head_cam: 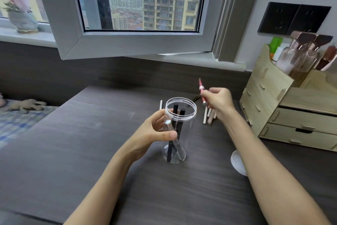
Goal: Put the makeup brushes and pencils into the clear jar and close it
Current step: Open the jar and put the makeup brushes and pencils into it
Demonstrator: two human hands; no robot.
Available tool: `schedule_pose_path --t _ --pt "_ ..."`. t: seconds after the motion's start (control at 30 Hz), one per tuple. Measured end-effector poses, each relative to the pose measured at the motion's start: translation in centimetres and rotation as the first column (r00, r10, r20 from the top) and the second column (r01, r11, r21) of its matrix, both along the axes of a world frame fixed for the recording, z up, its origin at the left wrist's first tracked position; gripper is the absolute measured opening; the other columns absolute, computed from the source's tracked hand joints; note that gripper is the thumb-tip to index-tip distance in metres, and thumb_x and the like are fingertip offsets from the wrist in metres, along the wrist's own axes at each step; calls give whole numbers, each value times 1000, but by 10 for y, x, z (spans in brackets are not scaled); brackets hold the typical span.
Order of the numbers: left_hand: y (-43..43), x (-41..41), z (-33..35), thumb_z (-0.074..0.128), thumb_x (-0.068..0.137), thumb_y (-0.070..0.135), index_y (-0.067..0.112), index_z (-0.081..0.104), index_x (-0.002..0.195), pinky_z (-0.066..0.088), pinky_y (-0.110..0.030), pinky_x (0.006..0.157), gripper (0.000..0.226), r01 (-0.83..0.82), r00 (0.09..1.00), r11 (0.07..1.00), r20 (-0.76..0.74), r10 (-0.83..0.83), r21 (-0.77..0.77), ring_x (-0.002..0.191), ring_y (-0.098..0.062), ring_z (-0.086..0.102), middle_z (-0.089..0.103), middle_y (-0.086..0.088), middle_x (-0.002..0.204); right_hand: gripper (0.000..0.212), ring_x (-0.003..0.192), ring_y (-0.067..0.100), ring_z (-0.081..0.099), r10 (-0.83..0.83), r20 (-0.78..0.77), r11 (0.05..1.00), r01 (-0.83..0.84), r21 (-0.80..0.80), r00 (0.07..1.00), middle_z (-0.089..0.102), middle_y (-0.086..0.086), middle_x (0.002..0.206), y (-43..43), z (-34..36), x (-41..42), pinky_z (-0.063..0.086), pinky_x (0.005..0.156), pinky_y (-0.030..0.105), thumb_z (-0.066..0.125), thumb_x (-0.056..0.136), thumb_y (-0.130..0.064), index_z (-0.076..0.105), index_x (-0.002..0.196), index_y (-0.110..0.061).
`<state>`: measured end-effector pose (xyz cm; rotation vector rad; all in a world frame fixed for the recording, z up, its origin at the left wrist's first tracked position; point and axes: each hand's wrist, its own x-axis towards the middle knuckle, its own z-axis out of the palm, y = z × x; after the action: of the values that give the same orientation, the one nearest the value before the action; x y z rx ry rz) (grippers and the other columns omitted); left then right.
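A clear jar point(187, 129) stands upright and lidless on the dark table. Inside it lean two black pencils point(175, 113) and a slim silver tool. My left hand point(155, 131) wraps around the jar's left side and holds it. My right hand point(218, 101) is raised to the right of the jar's mouth, pinching a pink-handled brush point(201, 88) that points up and away. Under that hand several white and pale pink brushes point(207, 115) lie on the table. One white stick point(161, 104) lies just behind the jar. A white lid point(237, 162) rests by my right forearm, partly hidden.
A wooden drawer organiser point(284, 115) stands at the right, with brush holders on top. An open window frame point(127, 42) juts over the far edge of the table point(91, 151). A bed with a checked cover point(16, 120) lies to the left.
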<state>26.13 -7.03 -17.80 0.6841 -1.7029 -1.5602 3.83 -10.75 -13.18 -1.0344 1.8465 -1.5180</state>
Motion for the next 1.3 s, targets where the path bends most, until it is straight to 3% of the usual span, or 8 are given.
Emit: schedule_pose_path --t 0.07,0.17,0.43,0.67,0.9,1.03,1.13,1.3 --pt "0 0 0 78 56 26 21 58 123 47 -30 94 70 4 1000 1000 -5 -4 4 114 -11 61 68 6 119 35 42 8 52 165 226 967 -113 -229 960 59 6 64 30 21 6 45 41 19 63 85 -7 56 118 2" --pt "2 -1 0 78 55 27 21 58 123 47 -29 93 71 -1 1000 1000 -8 1 0 114 -12 60 67 6 119 14 48 4 58 357 96 857 -284 -431 929 64 -3 62 80 46 25 49 46 16 58 86 0 63 94 -11" --pt "4 -1 2 78 57 27 26 60 120 50 -30 92 65 6 1000 1000 -15 -6 -15 112 -12 63 69 6 118 36 83 15 52 277 -728 900 -435 -31 627 66 -4 79 102 44 45 42 76 28 51 77 -43 68 71 -11" --pt "2 2 4 78 56 27 28 63 113 55 -26 83 58 0 999 1000 -34 -1 -30 103 -14 67 73 3 111 44 115 20 49 12 -940 933 -342 -112 341 64 -3 114 97 29 63 27 94 37 42 82 -46 70 62 -19" --pt "-1 6 2 79 51 28 29 65 110 54 -25 83 61 -35 998 999 -48 34 -38 103 -13 67 73 3 109 32 126 10 47 572 -394 742 -658 -124 719 58 -4 128 94 28 53 33 107 27 52 82 -38 73 89 -14" --pt "-3 7 2 87 42 40 32 65 113 50 -28 89 75 -60 998 998 -26 59 -33 109 -12 64 71 7 114 20 97 18 66 129 -199 954 -176 -242 972 73 4 93 60 10 1 51 89 34 55 85 -21 72 83 -13" --pt "-3 6 3 88 38 48 36 66 110 52 -24 86 76 -65 998 997 -21 64 -31 107 -8 65 72 11 112 25 103 37 62 -158 -678 958 277 70 718 69 17 107 26 -18 -50 48 81 38 48 89 -12 68 101 -3" --pt "-3 5 3 84 44 37 31 64 113 53 -23 82 72 -60 998 998 -19 60 -29 103 -9 67 73 9 109 36 117 36 57 146 -870 795 467 386 471 58 21 126 3 -42 -85 49 90 39 42 89 3 57 122 2"
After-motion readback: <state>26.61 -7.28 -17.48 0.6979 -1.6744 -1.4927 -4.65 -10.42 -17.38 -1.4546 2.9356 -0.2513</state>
